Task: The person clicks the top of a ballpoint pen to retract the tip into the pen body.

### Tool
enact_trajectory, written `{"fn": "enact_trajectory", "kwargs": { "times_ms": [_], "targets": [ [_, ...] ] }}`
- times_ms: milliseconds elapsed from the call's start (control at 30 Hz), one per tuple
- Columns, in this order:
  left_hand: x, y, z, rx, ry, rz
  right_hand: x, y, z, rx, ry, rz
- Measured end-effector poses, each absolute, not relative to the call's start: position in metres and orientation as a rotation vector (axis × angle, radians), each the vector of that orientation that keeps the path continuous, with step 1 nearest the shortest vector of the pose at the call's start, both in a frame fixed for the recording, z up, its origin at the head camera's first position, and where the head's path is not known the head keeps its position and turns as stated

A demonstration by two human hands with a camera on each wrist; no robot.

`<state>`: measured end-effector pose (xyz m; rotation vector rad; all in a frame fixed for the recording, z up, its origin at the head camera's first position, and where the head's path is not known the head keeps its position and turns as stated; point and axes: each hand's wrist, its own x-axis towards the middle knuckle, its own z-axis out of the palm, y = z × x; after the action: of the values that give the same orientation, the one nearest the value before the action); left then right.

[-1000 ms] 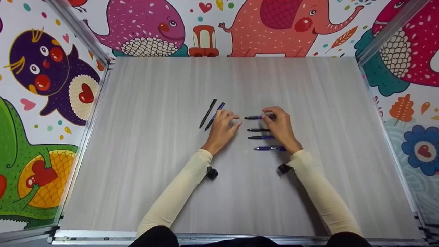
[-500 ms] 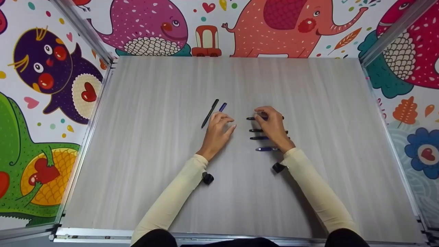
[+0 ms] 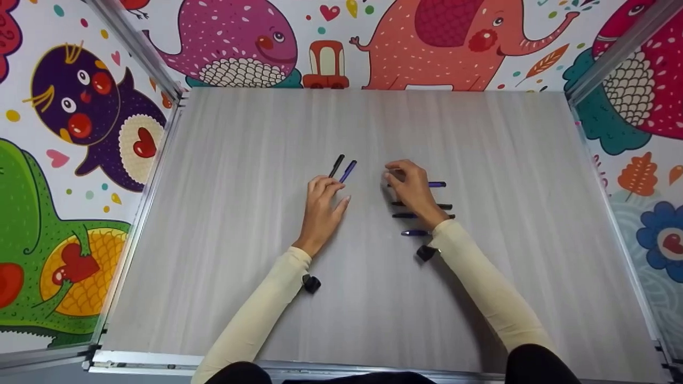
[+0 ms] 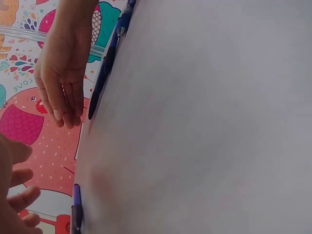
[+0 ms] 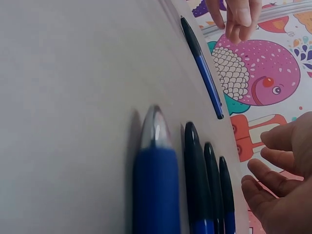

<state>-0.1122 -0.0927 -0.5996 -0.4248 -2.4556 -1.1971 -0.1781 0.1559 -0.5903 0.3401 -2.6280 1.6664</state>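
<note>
My left hand (image 3: 323, 213) hovers over the lower ends of two slanted pens, one black (image 3: 336, 165) and one blue with a black grip (image 3: 348, 170). Its fingers are loosely bent and hold nothing. To the right, my right hand (image 3: 413, 189) hangs above a row of several pens lying crosswise, with relaxed fingers and nothing in them. It partly hides the farthest pen (image 3: 437, 184) and the black pen (image 3: 444, 206) below that. Nearest my body lies a blue pen with a silver tip (image 5: 156, 190), large in the right wrist view.
The pens lie on a pale wood-grain table (image 3: 256, 160) with a metal front rail (image 3: 149, 360). Walls printed with cartoon animals stand at the back and both sides. A small black camera sits on each wrist.
Both hands have shifted left. The left hand now covers the lower ends of the two slanted pens, while the right has uncovered the right ends of the row. The pens stay put.
</note>
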Motion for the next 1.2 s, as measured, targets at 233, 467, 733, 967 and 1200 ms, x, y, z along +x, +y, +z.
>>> {"fn": "enact_trajectory", "kwargs": {
  "times_ms": [233,467,733,967,1200],
  "targets": [
    [-0.109,-0.109,-0.614,-0.405,-2.415,-1.205,-0.183,0.138,-0.596,0.353,-2.61,1.697],
    [-0.115,-0.118,-0.628,-0.312,-2.484,-1.209,-0.189,0.117,-0.603,0.32,-2.64,1.652],
    [-0.114,-0.114,-0.617,-0.264,-2.631,-0.968,-0.198,0.098,-0.606,0.33,-2.714,1.516],
    [-0.119,-0.112,-0.615,-0.305,-2.681,-0.807,-0.205,0.087,-0.605,0.321,-2.864,1.272],
    [-0.125,-0.114,-0.62,-0.315,-2.651,-0.81,-0.205,0.083,-0.603,0.349,-2.953,1.211]
  ]
}}
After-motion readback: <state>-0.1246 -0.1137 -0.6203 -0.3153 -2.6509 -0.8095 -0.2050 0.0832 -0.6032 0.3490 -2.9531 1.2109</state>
